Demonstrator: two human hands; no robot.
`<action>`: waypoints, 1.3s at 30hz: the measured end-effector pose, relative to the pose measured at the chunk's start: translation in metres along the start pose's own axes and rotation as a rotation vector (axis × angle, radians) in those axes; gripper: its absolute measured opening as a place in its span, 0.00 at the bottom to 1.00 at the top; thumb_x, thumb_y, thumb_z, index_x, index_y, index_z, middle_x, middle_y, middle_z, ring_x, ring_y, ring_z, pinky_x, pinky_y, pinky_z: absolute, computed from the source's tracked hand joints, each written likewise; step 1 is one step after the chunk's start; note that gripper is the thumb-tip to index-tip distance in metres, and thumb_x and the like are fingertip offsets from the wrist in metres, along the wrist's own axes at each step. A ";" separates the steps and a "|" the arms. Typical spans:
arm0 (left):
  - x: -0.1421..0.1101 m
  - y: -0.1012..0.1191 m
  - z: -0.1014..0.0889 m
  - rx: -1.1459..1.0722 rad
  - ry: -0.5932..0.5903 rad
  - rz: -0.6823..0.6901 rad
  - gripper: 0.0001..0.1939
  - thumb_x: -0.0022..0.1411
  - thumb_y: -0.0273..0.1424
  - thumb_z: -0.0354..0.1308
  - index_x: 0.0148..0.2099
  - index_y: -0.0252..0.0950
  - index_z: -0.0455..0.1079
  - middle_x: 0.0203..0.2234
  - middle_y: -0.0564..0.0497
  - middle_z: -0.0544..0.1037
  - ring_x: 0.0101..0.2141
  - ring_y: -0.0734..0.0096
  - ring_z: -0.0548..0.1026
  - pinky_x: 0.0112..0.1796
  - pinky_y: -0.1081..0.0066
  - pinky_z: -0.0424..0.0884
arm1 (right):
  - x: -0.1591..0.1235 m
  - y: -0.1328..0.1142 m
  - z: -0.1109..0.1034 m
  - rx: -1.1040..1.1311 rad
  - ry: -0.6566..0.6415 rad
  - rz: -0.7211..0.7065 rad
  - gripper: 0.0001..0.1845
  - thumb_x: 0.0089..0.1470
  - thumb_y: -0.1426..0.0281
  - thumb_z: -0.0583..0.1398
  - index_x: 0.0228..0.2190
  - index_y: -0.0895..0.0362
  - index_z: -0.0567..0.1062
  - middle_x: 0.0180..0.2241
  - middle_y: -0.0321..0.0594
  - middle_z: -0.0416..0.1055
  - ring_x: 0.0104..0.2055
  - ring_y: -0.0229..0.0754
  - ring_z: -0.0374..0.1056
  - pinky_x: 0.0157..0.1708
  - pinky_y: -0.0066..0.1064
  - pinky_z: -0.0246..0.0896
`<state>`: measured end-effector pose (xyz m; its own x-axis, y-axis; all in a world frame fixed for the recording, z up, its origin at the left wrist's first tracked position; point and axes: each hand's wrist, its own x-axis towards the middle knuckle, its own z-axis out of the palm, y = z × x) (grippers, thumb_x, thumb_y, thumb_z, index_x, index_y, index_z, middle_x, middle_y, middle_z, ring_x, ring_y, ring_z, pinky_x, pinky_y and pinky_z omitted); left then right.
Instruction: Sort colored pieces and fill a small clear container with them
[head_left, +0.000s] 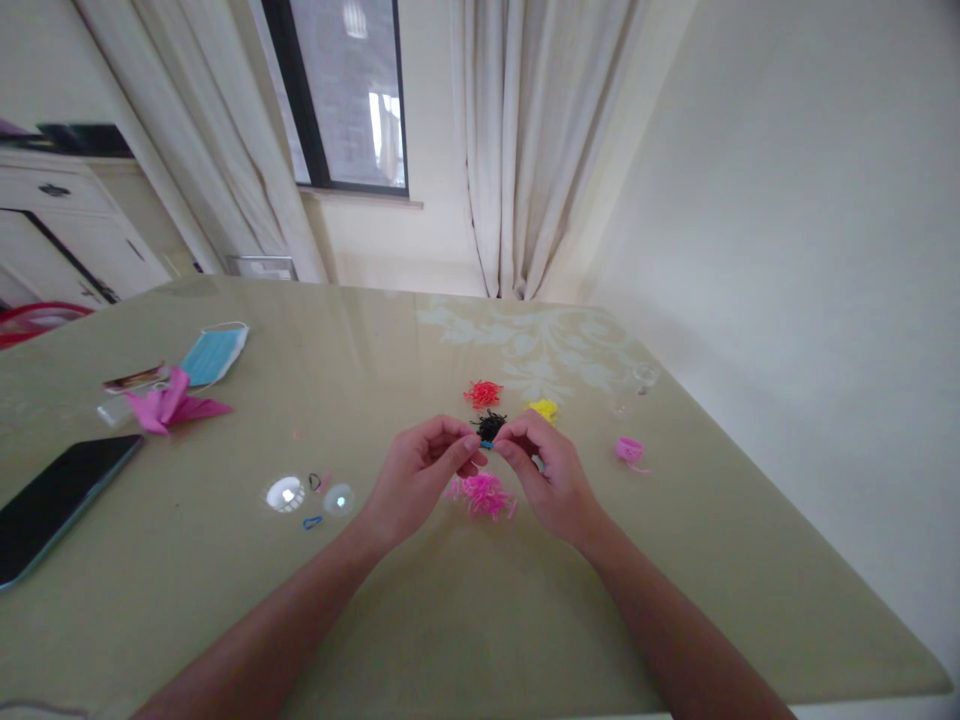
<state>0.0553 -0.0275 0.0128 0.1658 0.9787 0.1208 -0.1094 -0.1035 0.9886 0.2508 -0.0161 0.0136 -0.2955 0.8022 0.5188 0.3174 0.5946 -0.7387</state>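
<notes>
Between the fingertips of my two hands is a small blue piece (487, 444), pinched at both ends; its exact kind is too small to make out. My left hand (424, 470) is closed on its left end, my right hand (551, 475) on its right end. Just beyond the fingers lies a pile of short black strands (491, 424), with a red pile (484, 393) farther back. A yellow pile (544, 410) is partly hidden behind my right hand. Below my hands, nearer to me, a pink pile (484, 494) rests on the table.
Left on the table (420, 630) are a black phone (64, 500), a pink folded paper shape (172, 402) and a blue face mask (215, 354). A blue loop (312, 522) and a dark loop (314, 481) lie near light reflections. To the right sits a pink ring-shaped roll (628, 449).
</notes>
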 end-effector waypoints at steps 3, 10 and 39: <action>-0.001 0.000 0.000 0.008 -0.008 0.005 0.18 0.64 0.46 0.67 0.38 0.34 0.76 0.28 0.49 0.84 0.29 0.71 0.81 0.33 0.73 0.77 | 0.000 0.000 0.000 0.031 -0.009 0.043 0.10 0.69 0.65 0.59 0.34 0.55 0.74 0.31 0.36 0.69 0.31 0.38 0.65 0.32 0.30 0.59; -0.001 -0.002 -0.002 0.045 -0.019 0.005 0.18 0.65 0.46 0.65 0.38 0.34 0.76 0.27 0.49 0.83 0.27 0.73 0.80 0.31 0.74 0.76 | 0.001 -0.003 -0.002 0.084 -0.031 0.102 0.11 0.68 0.64 0.59 0.34 0.55 0.74 0.30 0.35 0.68 0.30 0.38 0.64 0.31 0.29 0.58; 0.011 0.015 -0.074 0.664 0.191 0.116 0.20 0.63 0.49 0.62 0.39 0.38 0.82 0.31 0.47 0.84 0.30 0.65 0.78 0.33 0.69 0.73 | 0.015 0.029 -0.020 0.178 -0.004 0.260 0.20 0.60 0.51 0.64 0.32 0.57 0.79 0.25 0.34 0.69 0.26 0.36 0.59 0.26 0.29 0.54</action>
<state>-0.0169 -0.0055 0.0228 0.0074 0.9625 0.2710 0.5162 -0.2358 0.8233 0.2733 0.0143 0.0089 -0.2285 0.9258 0.3012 0.2198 0.3504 -0.9104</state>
